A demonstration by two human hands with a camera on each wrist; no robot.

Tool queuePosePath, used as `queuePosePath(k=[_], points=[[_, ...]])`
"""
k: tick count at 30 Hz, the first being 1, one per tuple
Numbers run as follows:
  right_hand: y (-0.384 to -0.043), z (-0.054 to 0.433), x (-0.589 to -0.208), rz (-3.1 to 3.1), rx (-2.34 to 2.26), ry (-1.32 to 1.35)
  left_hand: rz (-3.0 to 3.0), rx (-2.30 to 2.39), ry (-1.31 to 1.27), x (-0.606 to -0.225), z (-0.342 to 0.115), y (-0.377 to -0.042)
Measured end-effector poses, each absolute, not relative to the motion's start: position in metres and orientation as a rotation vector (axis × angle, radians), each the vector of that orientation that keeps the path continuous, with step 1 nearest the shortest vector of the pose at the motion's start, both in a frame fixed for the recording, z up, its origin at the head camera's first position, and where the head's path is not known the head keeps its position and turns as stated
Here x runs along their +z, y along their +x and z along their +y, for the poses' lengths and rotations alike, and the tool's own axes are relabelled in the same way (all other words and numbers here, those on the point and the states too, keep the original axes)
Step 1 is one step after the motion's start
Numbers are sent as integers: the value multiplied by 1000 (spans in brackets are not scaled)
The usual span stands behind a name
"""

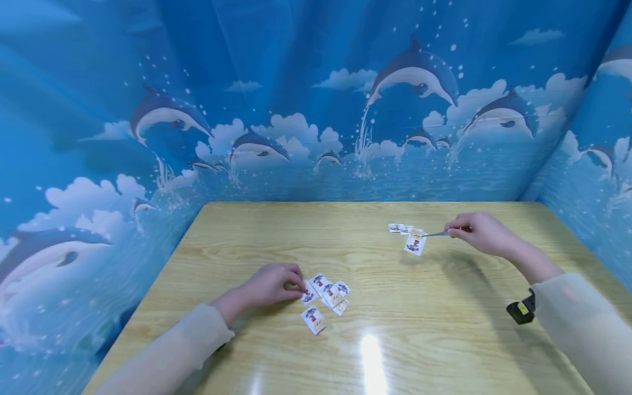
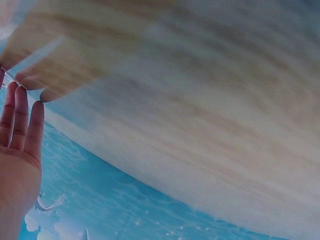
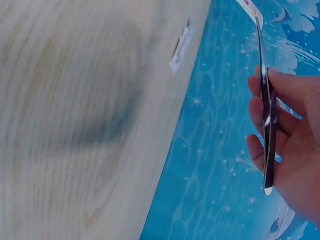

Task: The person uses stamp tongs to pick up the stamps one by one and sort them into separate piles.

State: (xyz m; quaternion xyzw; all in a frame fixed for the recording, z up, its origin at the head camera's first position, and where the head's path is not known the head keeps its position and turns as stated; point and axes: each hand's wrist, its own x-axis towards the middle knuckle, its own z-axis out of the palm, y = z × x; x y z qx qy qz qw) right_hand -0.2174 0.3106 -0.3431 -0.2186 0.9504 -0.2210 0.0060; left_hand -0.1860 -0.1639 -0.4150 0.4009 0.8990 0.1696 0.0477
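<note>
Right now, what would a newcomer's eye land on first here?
Probably the bright blue dolphin-printed backdrop behind the pale wooden table. Then, at back right, slim silver metal tweezers in the right hand, with a small white printed card at their tips; nearer, the left hand touches similar cards.

The surface (image 1: 419,334) has a wood-grain finish, smooth and glossy enough to throw back a bright white streak and soft reflections. The tweezers (image 3: 269,120) are slim polished metal, with sharp highlights along the shank. The small printed packets (image 1: 314,320) look like thin paper or film; which of the two cannot be told. The dolphin-print curtain (image 1: 296,60) is creased sheeting with a faint sheen. The sleeves (image 1: 170,348) are pale, matt cloth.
</note>
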Motion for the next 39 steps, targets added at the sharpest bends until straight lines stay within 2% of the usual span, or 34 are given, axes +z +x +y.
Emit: queuePosePath(k=[10,21,39], points=[[-224,303,-362,2944,-549,-842,2753,503,1207,-414,-163,-185],[-236,299,-383,2940,-449,-783,2748,496,1217,-413,-162,-183],[-236,298,-383,2955,-451,-753,2750,509,1198,-412,-163,-181]])
